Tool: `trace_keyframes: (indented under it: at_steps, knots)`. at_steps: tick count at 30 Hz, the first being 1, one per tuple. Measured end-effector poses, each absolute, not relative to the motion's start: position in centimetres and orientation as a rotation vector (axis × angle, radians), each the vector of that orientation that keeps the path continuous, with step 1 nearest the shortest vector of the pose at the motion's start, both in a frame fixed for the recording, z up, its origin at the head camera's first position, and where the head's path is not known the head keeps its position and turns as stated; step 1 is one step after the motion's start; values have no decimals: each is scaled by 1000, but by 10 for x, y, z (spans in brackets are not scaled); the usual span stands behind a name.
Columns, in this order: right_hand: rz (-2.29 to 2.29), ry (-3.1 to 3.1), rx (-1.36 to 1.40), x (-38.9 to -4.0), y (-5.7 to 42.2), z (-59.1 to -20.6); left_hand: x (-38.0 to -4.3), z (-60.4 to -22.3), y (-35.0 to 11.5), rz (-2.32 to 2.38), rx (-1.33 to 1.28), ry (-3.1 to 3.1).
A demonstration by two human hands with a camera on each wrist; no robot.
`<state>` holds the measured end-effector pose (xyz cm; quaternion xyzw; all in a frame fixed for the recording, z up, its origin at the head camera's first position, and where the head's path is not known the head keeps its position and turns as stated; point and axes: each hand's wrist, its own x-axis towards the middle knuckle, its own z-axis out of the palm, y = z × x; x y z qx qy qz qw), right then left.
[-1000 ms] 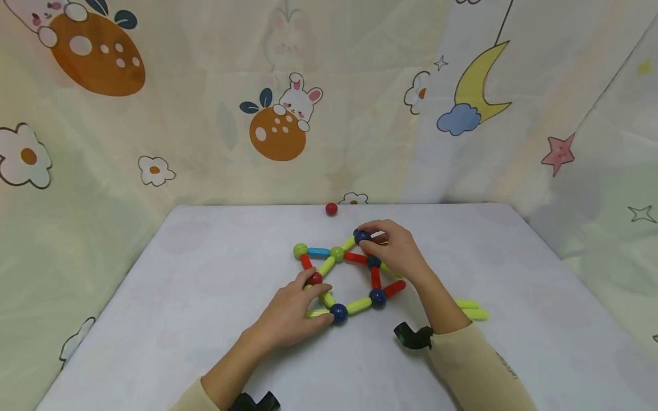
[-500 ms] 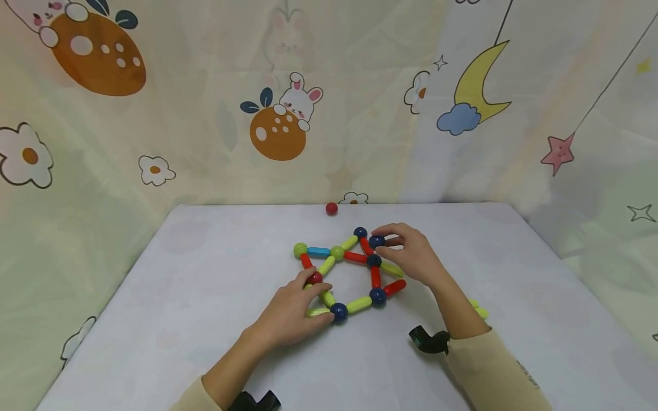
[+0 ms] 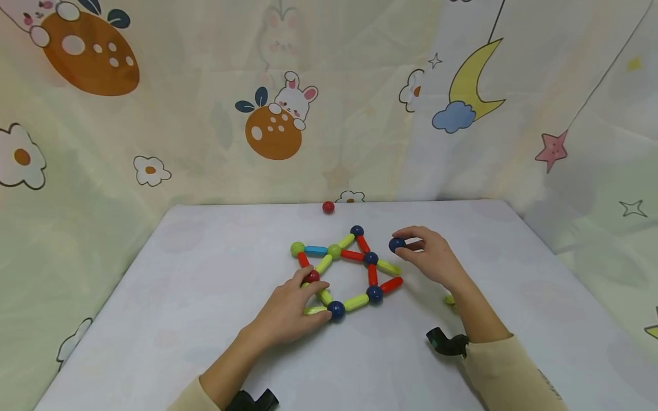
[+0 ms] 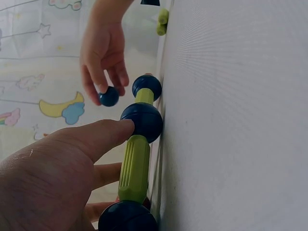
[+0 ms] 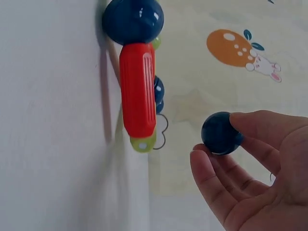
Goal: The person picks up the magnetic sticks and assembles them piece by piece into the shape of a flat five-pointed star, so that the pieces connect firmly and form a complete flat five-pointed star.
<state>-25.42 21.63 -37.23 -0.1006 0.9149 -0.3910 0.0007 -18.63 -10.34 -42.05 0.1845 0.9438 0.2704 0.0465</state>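
Observation:
A flat frame of magnetic rods and balls lies mid-table, with green, red and light-blue rods between blue, green and red balls. My left hand holds its near left side. The index finger lies on a red ball and the thumb presses a dark blue ball; some fingers are hidden behind in the left wrist view. To the right of the frame, my right hand pinches a loose dark blue ball between thumb and fingers, apart from the frame. Nearest to it, a green rod sticks out.
Another red ball sits at the table's far edge. Green rods lie on the right, partly hidden by my right forearm. Black curved pieces are at both wrists. A printed cloth hangs behind the white table.
My right hand has carried the loose blue ball away from the frame's far corner, to the right and slightly nearer. The left hand keeps its place on the frame.

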Motion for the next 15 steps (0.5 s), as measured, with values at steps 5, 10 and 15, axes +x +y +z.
trace_keyframes:
  at_steps: [5,10,15]
  knots:
    - [-1197,2814,-293,-254,227,-373,-186,-422,-104,821,565,2885]
    - [-1171,2705,-304,-258,239,-376,-187,-422,-104,824,566,2883]
    - [-1132,2627,-331,-261,250,-379,-187,-422,-104,822,570,2885]
